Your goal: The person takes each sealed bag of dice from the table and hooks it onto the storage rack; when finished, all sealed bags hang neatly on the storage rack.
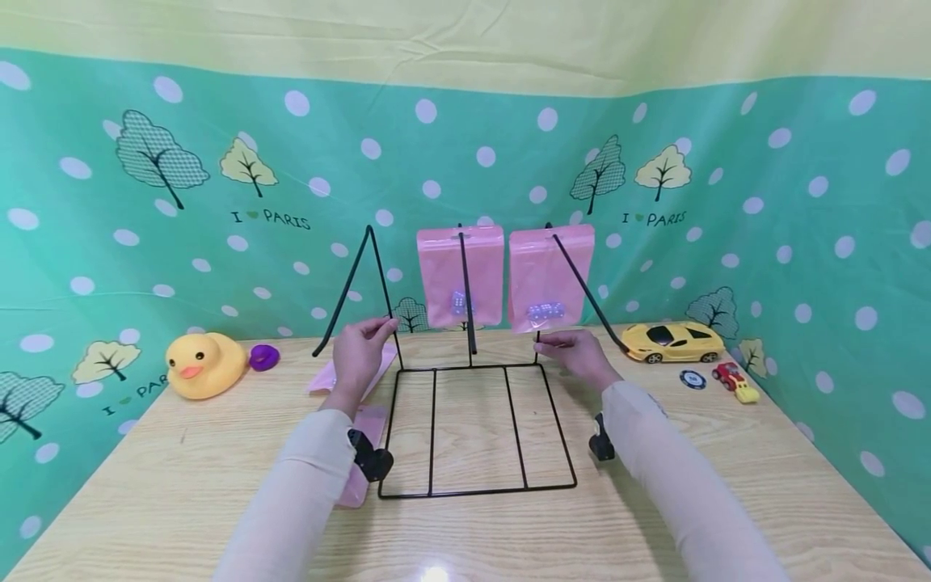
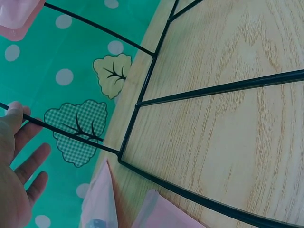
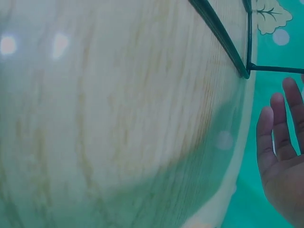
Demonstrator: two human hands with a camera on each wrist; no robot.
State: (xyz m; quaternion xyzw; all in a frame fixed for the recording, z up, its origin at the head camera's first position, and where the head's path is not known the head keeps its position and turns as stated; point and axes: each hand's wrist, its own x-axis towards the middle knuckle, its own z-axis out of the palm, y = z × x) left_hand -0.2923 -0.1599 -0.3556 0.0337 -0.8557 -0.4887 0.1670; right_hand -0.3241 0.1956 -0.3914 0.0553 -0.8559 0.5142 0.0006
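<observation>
A black wire display rack (image 1: 480, 491) stands on the table, with three sloping prongs at its top. My left hand (image 1: 356, 360) pinches its left upright between thumb and forefinger, the other fingers spread in the left wrist view. At the right upright, my right hand (image 1: 578, 356) pinches the wire low down; in the right wrist view its other fingers extend beside the rack's corner. One pink pouch (image 1: 440, 275) with dice showing hangs from the middle prong. Another pink pouch (image 1: 541, 271) with dice hangs from the right prong. The left prong (image 1: 345, 295) bears nothing.
More pink pouches (image 1: 352, 489) lie left of the rack, partly behind my left arm. A yellow duck (image 1: 207, 365) and small purple duck (image 1: 264, 357) sit far left. At right are a yellow car (image 1: 676, 343), a round chip (image 1: 693, 379) and a red-yellow toy vehicle (image 1: 735, 381).
</observation>
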